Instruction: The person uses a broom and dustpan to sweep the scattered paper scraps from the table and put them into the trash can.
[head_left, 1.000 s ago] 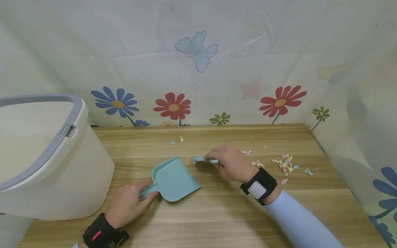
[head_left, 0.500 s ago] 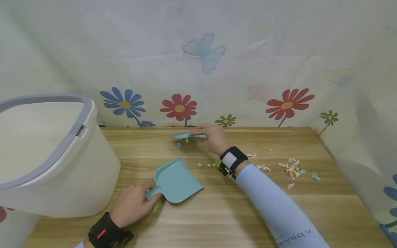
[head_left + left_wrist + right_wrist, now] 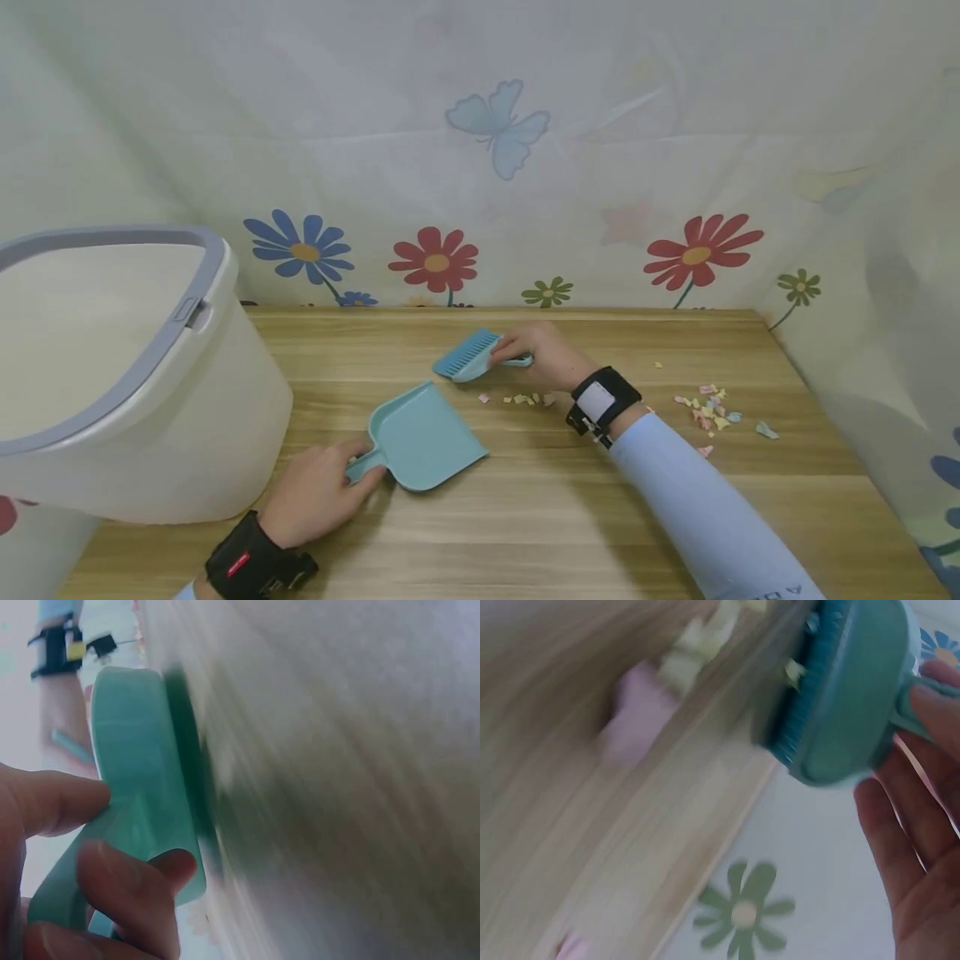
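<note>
A teal dustpan [image 3: 423, 437] lies on the wooden tabletop, its wide lip facing right. My left hand [image 3: 318, 496] grips its short handle, with fingers and thumb around it in the left wrist view. Behind and right of the pan, my right hand [image 3: 543, 354] pinches the handle of a small teal brush [image 3: 468, 357]. The brush's bristles [image 3: 810, 690] point toward the wood in the right wrist view, with yellow and blue paper scraps [image 3: 793, 673] against them. A few more scraps [image 3: 521, 399] lie just right of the brush, pink and yellow.
A large white bin [image 3: 172, 417] with a grey rim stands at the left. A heap of coloured paper scraps [image 3: 712, 408] lies on the right of the tabletop [image 3: 487, 533]. A flower-printed curtain [image 3: 360, 167] hangs along the back edge.
My right hand swept the brush from beside the dustpan to the back, then drew it forward and tilted it so the bristles show. The left hand and dustpan hardly moved.
</note>
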`<state>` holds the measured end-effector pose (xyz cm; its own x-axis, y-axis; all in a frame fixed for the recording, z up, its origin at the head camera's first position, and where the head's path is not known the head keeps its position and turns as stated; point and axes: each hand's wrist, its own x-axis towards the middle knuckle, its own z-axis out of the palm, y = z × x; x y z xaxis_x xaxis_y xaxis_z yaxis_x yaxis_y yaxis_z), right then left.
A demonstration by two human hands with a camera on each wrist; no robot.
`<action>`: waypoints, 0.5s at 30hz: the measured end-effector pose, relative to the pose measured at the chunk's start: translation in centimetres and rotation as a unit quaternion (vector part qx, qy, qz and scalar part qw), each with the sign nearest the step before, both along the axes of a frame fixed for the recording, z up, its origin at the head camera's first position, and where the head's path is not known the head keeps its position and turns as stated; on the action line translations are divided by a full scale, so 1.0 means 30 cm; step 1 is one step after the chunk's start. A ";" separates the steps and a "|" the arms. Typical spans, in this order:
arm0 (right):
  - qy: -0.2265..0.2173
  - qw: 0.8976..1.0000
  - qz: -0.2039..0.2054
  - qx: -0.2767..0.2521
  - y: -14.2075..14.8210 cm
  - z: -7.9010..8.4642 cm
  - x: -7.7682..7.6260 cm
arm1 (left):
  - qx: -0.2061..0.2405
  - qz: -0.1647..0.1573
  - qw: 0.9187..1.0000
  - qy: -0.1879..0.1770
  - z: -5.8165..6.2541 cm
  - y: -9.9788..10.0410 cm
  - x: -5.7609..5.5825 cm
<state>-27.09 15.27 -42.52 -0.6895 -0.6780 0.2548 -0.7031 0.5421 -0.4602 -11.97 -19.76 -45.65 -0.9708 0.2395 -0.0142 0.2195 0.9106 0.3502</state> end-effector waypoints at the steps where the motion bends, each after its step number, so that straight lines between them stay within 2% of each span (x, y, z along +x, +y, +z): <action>1: -0.006 1.000 0.006 0.000 0.029 0.004 0.017 | -0.002 0.002 1.000 -0.004 0.004 -0.003 0.001; 9: -0.003 0.998 0.045 0.037 0.226 0.059 0.191 | -0.007 0.002 1.000 -0.010 0.016 -0.004 -0.002; 12: -0.016 0.998 0.041 0.051 0.278 0.080 0.252 | -0.011 -0.004 1.000 -0.008 0.007 0.009 -0.005; 15: -0.030 0.998 0.024 0.047 0.308 0.104 0.292 | -0.011 -0.013 1.000 -0.002 -0.001 0.028 -0.013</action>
<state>-18.33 24.51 -39.41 -0.6674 -0.7297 0.1483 -0.7022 0.5505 -0.4515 -12.37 -18.93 -45.69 -0.9641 0.2647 -0.0233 0.2425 0.9123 0.3302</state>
